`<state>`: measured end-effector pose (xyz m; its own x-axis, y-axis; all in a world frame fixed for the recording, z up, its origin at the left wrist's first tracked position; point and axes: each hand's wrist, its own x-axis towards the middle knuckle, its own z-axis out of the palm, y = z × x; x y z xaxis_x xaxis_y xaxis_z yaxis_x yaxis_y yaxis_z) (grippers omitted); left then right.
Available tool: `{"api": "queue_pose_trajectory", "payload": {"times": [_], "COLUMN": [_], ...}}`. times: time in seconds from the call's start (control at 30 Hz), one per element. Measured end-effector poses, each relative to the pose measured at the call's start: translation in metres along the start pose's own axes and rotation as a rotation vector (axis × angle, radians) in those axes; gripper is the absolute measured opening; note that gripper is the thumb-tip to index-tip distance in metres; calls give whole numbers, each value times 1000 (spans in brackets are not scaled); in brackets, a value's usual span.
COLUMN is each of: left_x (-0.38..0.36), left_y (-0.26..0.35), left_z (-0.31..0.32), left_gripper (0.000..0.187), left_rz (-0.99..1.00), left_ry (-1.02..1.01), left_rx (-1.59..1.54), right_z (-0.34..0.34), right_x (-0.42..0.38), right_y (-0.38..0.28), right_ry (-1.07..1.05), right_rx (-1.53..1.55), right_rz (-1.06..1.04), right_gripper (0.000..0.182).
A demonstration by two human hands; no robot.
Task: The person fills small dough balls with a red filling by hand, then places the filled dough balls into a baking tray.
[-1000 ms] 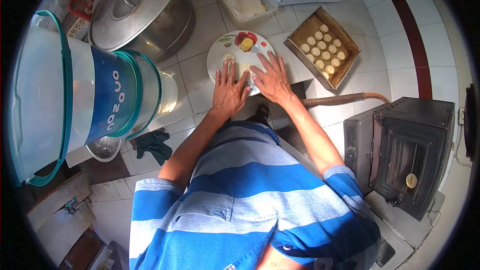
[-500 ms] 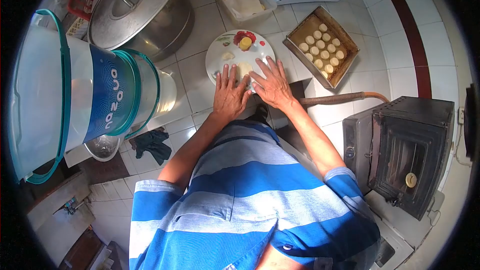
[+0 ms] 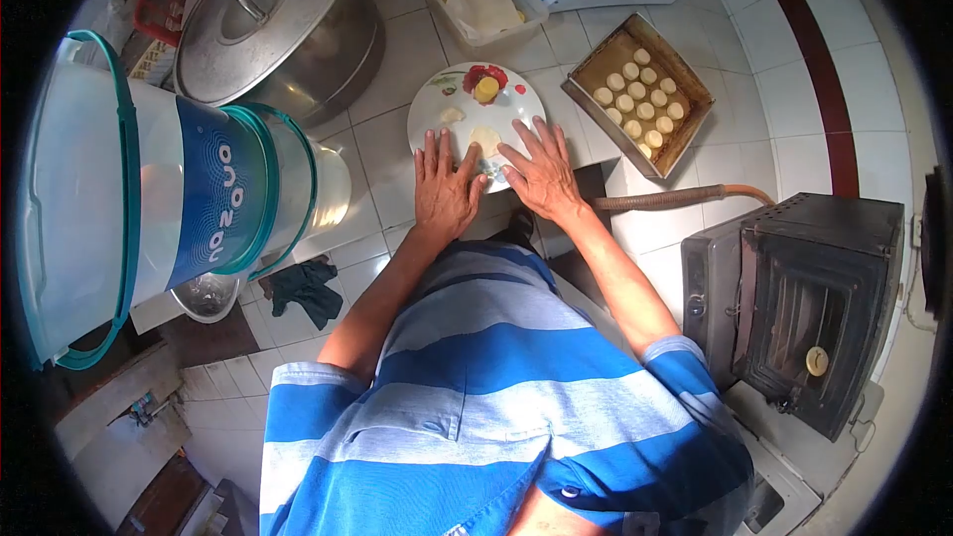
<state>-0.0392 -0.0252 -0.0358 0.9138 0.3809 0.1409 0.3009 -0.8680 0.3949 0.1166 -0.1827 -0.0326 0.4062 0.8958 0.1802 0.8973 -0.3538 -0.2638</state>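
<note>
A white plate (image 3: 517, 111) with painted red flowers lies on the tiled counter in front of me. Flattened on it, between my fingertips, is a pale piece of dough (image 3: 484, 141). My left hand (image 3: 447, 189) is open over the plate's near left part, fingers stretched out. My right hand (image 3: 544, 175) is also open, its spread fingers on the near right part, the thumb and index finger closest to the dough. A smaller dough scrap (image 3: 453, 115) rests left of centre, and a round yellow ball (image 3: 486, 90) sits near the far rim.
To the right, a square metal pan (image 3: 588, 103) holds several round pale pastries (image 3: 636, 90). A lidded steel pot (image 3: 338, 65) and a teal-handled bucket (image 3: 159, 179) stand left. A paper-lined white tub (image 3: 476, 0) is behind; a black oven (image 3: 809, 308) stands at right, beside a hose (image 3: 660, 200).
My left hand has shifted a little left and away from the flattened dough, so more of the dough shows. My right hand has barely moved.
</note>
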Motion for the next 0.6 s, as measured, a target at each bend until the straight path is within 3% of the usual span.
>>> {"api": "queue_pose_trajectory", "payload": {"times": [0.2,0.27,0.37,0.47,0.53,0.6], "left_x": [10,8,10,10,9,8], "left_y": [0,-3,-1,-4,-5,-6], "left_z": [-6,-5,-10,-13,-14,-14], "left_gripper": [57,60,60,61,61,62], "left_rz": [8,23,4,-35,-49,-60], "left_ry": [35,-46,32,28,32,33], "left_rx": [0,30,-22,-12,-14,-18], "right_z": [3,5,1,2,-6,-18], "right_x": [7,12,23,53,80,102], "right_y": [0,1,0,11,6,0], "right_ry": [39,53,64,141,299,276], "right_rx": [12,56,-10,144,293,360], "right_rz": [-4,-8,-47,-30,95,134], "right_gripper": [44,43,41,44,50,51]}}
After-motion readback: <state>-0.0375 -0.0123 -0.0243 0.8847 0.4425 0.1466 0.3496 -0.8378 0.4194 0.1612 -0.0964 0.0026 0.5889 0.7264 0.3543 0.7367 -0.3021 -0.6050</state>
